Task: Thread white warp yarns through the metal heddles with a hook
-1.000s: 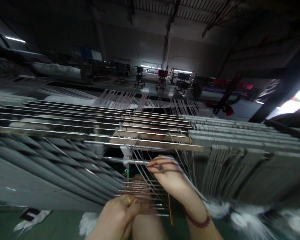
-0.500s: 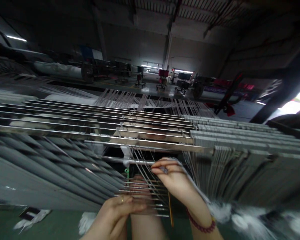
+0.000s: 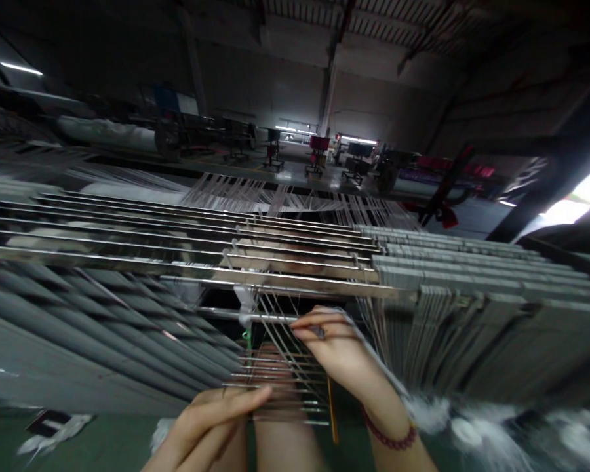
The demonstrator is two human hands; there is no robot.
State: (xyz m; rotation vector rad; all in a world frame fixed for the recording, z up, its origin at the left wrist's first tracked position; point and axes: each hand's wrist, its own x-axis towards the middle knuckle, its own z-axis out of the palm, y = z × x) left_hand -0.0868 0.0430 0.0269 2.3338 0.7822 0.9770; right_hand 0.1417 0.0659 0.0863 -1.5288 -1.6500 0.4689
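My right hand [image 3: 332, 347] is closed, its fingertips pinched at thin warp yarns beside a horizontal metal rod [image 3: 270, 318]. Pale yarn runs over the back of this hand, and a small greyish bit shows between its fingers. Lower down, my left hand [image 3: 219, 413] lies by several thin metal bars [image 3: 275, 377], one finger stretched out across them; its other fingers are partly hidden. Slanting yarns [image 3: 288, 351] cross between the hands. A narrow orange stick [image 3: 333, 413] hangs below my right hand; I cannot tell what it is attached to.
Dense grey heddles [image 3: 496, 328] fill the right side, with more heddles [image 3: 78, 341] on the left. Long metal rails [image 3: 299, 278] span the frame above my hands. White yarn bundles [image 3: 486, 432] lie low at right. Other machines and carts [image 3: 319, 151] stand behind.
My left hand has shifted a little left and its finger has straightened over the bars. My right hand keeps its pinch. The whole view has drifted slightly.
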